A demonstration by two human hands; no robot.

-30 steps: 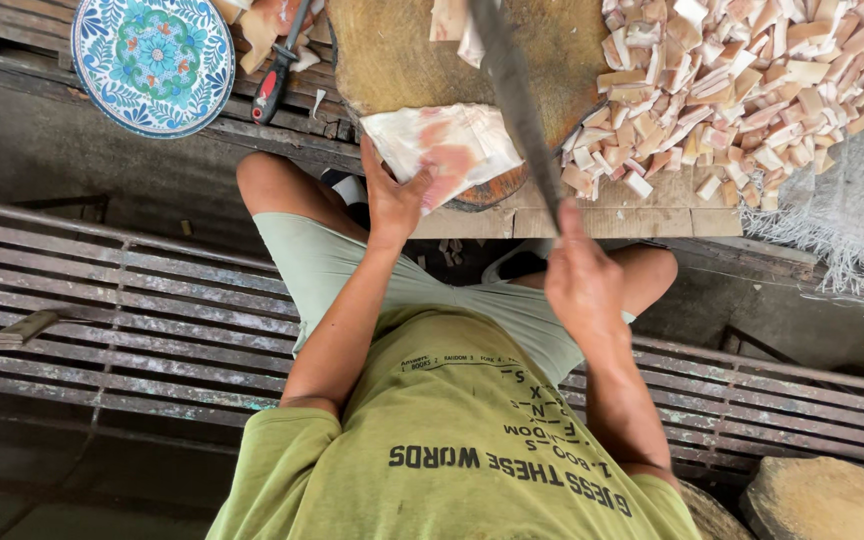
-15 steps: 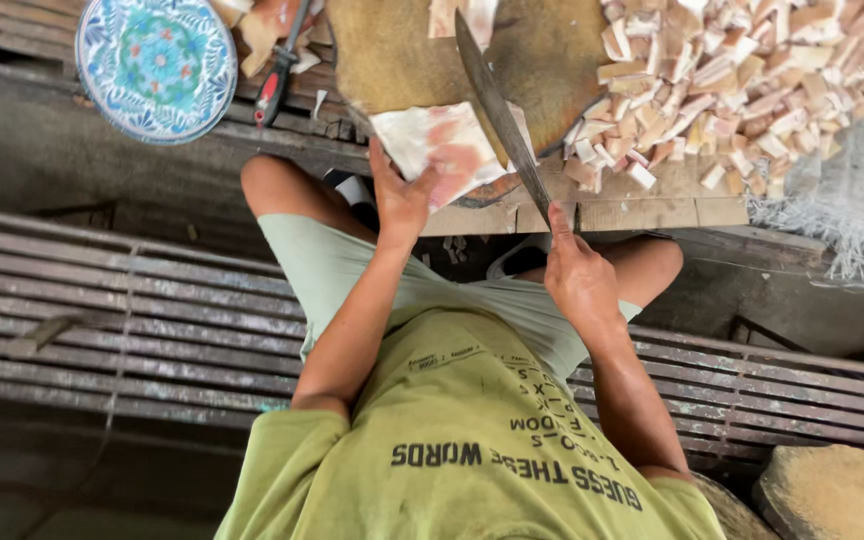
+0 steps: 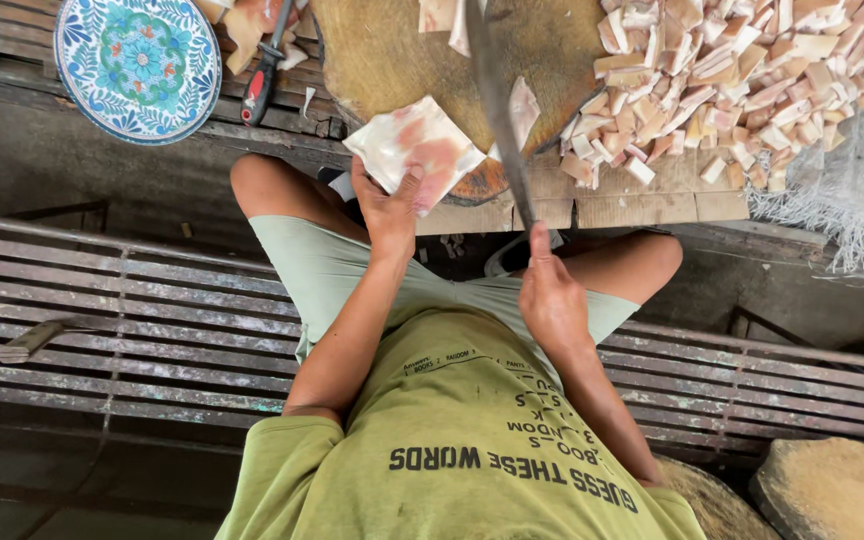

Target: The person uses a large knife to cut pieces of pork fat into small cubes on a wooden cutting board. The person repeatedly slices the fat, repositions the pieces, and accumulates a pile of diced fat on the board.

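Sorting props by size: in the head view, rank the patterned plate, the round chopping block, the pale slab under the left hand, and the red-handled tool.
1. round chopping block, though cut off by the frame
2. patterned plate
3. pale slab
4. red-handled tool
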